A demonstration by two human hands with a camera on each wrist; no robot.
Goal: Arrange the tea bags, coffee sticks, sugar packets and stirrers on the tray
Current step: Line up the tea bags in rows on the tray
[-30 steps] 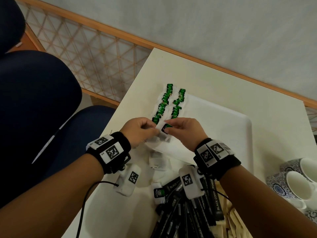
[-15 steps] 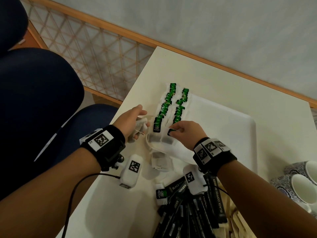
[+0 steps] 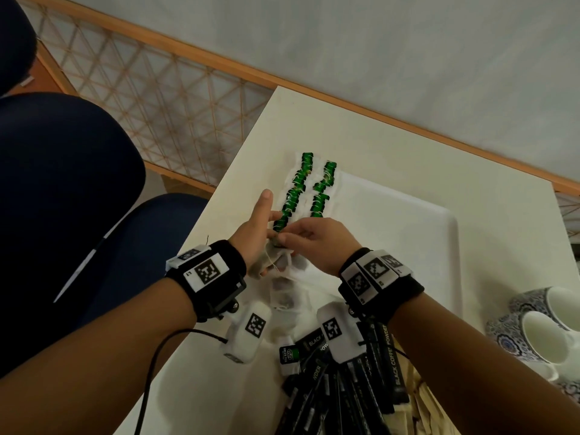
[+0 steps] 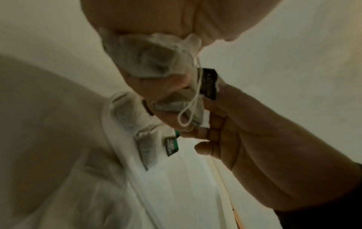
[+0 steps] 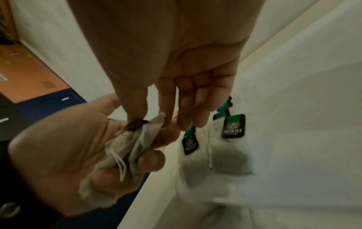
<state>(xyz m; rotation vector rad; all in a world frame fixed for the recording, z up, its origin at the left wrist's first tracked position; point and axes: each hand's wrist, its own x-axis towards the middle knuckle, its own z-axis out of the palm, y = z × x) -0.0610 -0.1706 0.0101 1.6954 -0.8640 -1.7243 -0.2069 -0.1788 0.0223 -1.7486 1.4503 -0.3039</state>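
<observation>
Two rows of green-tagged tea bags (image 3: pixel 295 196) lie along the left end of the white tray (image 3: pixel 408 230). Just in front of them my left hand (image 3: pixel 266 246) holds a small bunch of tea bags (image 5: pixel 121 155) in its curled fingers, with the index finger sticking out straight. My right hand (image 3: pixel 284 238) meets it, and thumb and forefinger pinch the dark tag (image 4: pixel 209 83) of one bag in that bunch. The nearest laid bags (image 5: pixel 231 159) lie on the tray right beside the hands.
More loose tea bags (image 3: pixel 285 296) lie on the table under my wrists. A pile of black coffee sticks (image 3: pixel 376 372) and wooden stirrers (image 3: pixel 420 412) lies at the near edge. Patterned cups (image 3: pixel 539 334) stand at the right. A dark blue chair (image 3: pixel 62 183) stands left of the table.
My right hand left the tea bag it set on the tray and moved left to the bunch in my left hand. The left hand came in toward the tray and its index finger straightened.
</observation>
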